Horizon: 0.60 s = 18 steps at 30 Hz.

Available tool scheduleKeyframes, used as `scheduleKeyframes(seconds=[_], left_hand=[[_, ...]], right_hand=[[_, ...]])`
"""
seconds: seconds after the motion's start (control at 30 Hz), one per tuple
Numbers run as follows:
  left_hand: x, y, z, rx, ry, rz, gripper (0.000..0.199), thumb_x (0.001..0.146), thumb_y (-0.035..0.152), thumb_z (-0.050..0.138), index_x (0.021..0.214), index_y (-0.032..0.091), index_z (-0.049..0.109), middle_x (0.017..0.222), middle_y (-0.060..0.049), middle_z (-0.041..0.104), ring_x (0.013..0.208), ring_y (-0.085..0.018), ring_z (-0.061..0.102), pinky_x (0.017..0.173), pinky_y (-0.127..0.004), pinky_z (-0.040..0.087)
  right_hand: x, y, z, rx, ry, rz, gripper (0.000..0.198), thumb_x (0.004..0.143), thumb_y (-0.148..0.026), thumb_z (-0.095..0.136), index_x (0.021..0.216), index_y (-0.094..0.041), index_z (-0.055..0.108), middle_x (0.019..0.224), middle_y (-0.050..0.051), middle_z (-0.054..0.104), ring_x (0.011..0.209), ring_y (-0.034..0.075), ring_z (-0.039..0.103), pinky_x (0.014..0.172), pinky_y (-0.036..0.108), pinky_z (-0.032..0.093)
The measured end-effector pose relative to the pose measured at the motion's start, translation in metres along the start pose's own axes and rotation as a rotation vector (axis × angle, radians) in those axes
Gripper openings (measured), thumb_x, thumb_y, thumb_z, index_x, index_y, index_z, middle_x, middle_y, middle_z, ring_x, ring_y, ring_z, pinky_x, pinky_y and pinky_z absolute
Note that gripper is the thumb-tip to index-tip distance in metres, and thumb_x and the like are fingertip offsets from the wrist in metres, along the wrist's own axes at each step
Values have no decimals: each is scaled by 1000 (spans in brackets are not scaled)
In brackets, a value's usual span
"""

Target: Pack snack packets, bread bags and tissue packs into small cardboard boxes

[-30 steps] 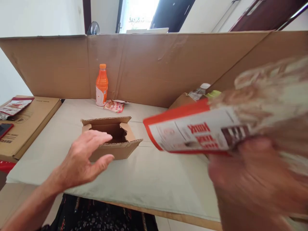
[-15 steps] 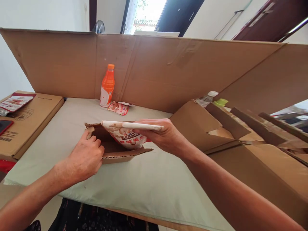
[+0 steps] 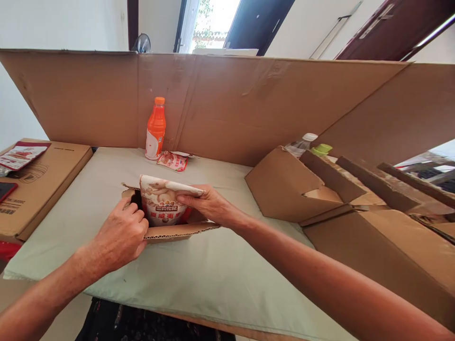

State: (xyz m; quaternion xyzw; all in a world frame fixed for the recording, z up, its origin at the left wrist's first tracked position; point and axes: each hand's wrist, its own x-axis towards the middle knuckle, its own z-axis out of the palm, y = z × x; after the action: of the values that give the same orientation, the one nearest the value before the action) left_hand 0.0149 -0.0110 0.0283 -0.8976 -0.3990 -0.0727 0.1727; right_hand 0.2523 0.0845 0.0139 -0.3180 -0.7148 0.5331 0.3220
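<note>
An open cardboard box (image 3: 174,233) stands on the pale cloth-covered table. My left hand (image 3: 122,232) is closed on its left edge, fingers curled over a flap. A white and red snack bag (image 3: 161,201) with printed characters sits partly down in the box, its top above the rim. At the bag's upper right corner, my right hand (image 3: 209,203) grips it between thumb and fingers. The bag's lower end is hidden behind the box's near flap.
Behind the box stand an orange drink bottle (image 3: 155,130) and a small red snack packet (image 3: 173,161). A flat carton (image 3: 67,161) with a pouch (image 3: 23,156) lies left. Larger open boxes (image 3: 291,184) are at the right. A tall cardboard panel (image 3: 231,104) closes the back.
The snack bag has gone lower into the box and turned its printed front more toward me. My right hand moved left and down with it. My left hand stays on the box edge.
</note>
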Motion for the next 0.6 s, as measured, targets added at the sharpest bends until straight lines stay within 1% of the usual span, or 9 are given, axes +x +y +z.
scheduleKeyframes(seconds=[0.07,0.13,0.2,0.27,0.3,0.33,0.43,0.5,0.6], left_hand=[[1,0,2,-16,2,1,16,73,26,79,66,17,67,67,-8,65,73,-27,61,88,-49,53],[2,0,3,-31,1,-5,16,73,25,78,67,17,67,67,-8,65,74,-27,60,90,-50,52],[3,-1,4,-46,9,-9,14,74,24,77,68,18,67,68,-8,66,77,-28,61,92,-52,51],[2,-1,4,-51,30,-7,12,74,23,76,68,18,67,70,-9,67,78,-29,61,93,-53,51],[1,-1,4,-49,42,-6,12,73,23,76,67,18,66,69,-9,67,77,-29,61,92,-53,51],[0,-1,4,-44,50,-7,12,73,22,76,67,18,66,69,-8,67,76,-28,61,90,-52,52],[-3,-1,4,-24,70,-19,15,72,22,76,64,18,64,67,-8,66,74,-28,60,84,-50,53],[-5,-1,4,-19,68,-28,16,72,22,77,65,18,64,67,-8,66,74,-28,60,83,-49,53],[-5,-1,2,-33,38,-38,16,72,23,78,65,17,65,67,-8,66,75,-28,60,82,-49,53]], right_hand=[[-6,-4,-3,-74,59,-37,36,83,-55,71,82,-18,73,77,1,70,79,22,67,76,39,59],[-9,-11,-3,-142,172,-82,31,84,-50,70,83,-19,74,78,1,69,79,22,66,76,38,58],[-8,-17,-1,-140,295,-118,29,85,-47,69,88,-19,76,82,1,70,81,22,65,76,37,58],[-2,-17,4,-96,359,-148,29,87,-47,67,95,-20,76,87,2,71,85,22,65,79,38,57],[2,-15,7,-84,347,-160,30,87,-47,65,97,-21,76,88,2,72,86,22,65,80,38,57],[6,-12,10,-91,298,-162,31,88,-47,63,98,-20,76,88,2,72,86,22,65,81,38,57],[11,-4,14,-213,25,-122,30,88,-39,57,94,-18,77,86,3,74,84,21,66,79,35,55],[8,-6,11,-314,-98,-122,30,87,-30,52,93,-18,78,89,3,76,87,21,67,80,32,54],[-4,-28,-4,-416,-92,-158,39,83,-19,45,101,-19,80,99,2,78,93,20,69,80,28,52]])
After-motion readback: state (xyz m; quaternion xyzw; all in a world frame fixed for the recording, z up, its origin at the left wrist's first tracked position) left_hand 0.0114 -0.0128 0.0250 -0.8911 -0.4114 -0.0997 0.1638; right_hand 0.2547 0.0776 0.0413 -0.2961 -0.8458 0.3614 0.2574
